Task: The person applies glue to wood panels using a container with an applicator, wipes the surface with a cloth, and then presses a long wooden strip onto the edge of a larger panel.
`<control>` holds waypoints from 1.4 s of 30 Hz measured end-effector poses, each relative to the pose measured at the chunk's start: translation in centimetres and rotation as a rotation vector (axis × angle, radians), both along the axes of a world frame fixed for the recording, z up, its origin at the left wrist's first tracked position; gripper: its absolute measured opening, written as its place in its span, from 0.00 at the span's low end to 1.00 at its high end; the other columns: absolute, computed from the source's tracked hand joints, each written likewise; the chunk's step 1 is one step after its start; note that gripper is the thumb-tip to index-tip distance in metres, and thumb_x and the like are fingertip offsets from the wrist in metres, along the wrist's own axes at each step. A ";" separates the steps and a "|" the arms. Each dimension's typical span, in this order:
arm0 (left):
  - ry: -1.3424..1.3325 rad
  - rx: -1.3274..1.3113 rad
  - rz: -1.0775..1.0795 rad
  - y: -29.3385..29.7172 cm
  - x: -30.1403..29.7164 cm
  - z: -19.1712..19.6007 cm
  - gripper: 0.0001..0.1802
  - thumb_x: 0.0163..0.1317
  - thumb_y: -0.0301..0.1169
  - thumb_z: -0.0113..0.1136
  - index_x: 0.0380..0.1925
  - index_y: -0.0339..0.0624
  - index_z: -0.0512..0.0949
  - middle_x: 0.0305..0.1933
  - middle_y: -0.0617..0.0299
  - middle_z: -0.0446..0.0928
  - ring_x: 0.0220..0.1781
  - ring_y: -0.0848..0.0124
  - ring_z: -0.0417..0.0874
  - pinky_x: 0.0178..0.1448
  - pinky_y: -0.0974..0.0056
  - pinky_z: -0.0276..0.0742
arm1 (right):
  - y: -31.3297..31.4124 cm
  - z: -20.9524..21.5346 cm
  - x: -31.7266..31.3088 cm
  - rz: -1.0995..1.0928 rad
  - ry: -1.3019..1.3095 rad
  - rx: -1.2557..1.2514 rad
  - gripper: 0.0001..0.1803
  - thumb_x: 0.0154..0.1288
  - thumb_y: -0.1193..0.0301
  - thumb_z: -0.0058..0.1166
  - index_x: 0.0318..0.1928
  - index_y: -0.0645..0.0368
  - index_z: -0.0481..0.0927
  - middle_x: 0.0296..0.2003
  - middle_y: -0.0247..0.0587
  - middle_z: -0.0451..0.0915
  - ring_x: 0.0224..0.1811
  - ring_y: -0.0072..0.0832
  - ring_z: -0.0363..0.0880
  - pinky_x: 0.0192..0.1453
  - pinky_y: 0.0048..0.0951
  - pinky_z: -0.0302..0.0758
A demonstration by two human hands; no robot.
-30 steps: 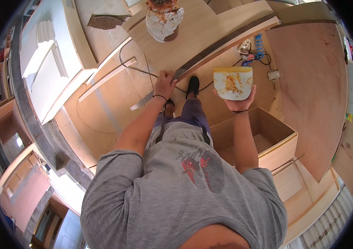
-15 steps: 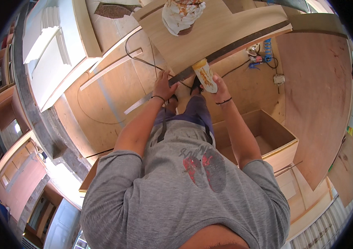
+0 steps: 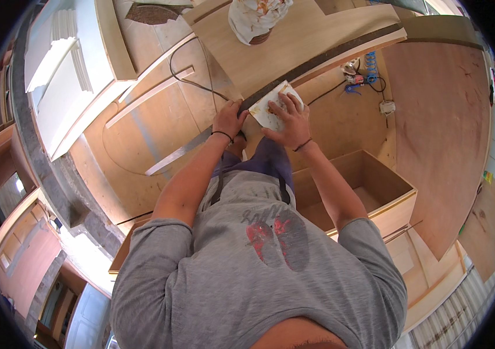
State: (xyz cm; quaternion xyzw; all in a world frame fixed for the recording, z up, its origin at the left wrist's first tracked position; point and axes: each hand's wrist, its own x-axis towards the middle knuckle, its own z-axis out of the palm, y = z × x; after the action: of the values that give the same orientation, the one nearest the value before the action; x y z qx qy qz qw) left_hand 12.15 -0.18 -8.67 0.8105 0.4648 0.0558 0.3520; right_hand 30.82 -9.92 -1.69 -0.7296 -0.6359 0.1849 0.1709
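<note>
My left hand is closed on a long thin strip at the near corner of a wooden panel. The strip's loose, shiny end runs down to the left, and a dark band lines the panel's near edge. Against that edge my right hand holds a flat white piece with brown stains, its fingers spread over the top and the thumb nearer me. What lies under the piece is hidden. On the panel stands a pot wrapped in white plastic, smeared orange-brown.
An open wooden box sits by my right arm. Farther right are a blue coiled hose and a large brown sheet. A black cable loops over the wooden floor surface. White panels stand at left.
My right hand has turned the white piece flatter, bringing it left and closer to my left hand at the panel edge. The strip's loose end has swung lower left.
</note>
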 end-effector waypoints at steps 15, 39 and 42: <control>0.008 0.009 0.013 -0.2 0.8 -0.6 0.22 0.56 0.44 0.58 0.44 0.41 0.75 0.42 0.52 0.76 0.44 0.53 0.78 0.46 0.55 0.74 | 0.8 -3.7 -1.1 -0.061 -0.217 -0.155 0.35 0.43 0.44 0.59 0.56 0.34 0.73 0.65 0.39 0.58 0.68 0.40 0.51 0.59 0.71 0.46; 0.056 0.023 0.015 -0.5 1.1 -0.1 0.21 0.57 0.44 0.56 0.47 0.45 0.74 0.40 0.55 0.75 0.42 0.54 0.78 0.44 0.54 0.75 | 2.9 -0.6 -0.6 0.005 -0.238 -0.230 0.32 0.43 0.45 0.58 0.53 0.36 0.76 0.63 0.41 0.61 0.66 0.39 0.54 0.61 0.69 0.43; 0.076 0.020 0.006 -0.4 1.2 -0.1 0.21 0.57 0.44 0.56 0.47 0.45 0.73 0.40 0.55 0.75 0.43 0.54 0.78 0.44 0.53 0.75 | 2.8 -1.6 -0.9 0.007 -0.233 -0.222 0.33 0.45 0.46 0.58 0.54 0.38 0.75 0.64 0.42 0.60 0.67 0.40 0.53 0.60 0.73 0.44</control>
State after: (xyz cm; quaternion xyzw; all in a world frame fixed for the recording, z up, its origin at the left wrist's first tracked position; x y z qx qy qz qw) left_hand 13.36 -0.61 -8.78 0.8141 0.4797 0.0305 0.3259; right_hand 29.93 -7.16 -3.28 -0.7582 -0.6297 0.1686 0.0137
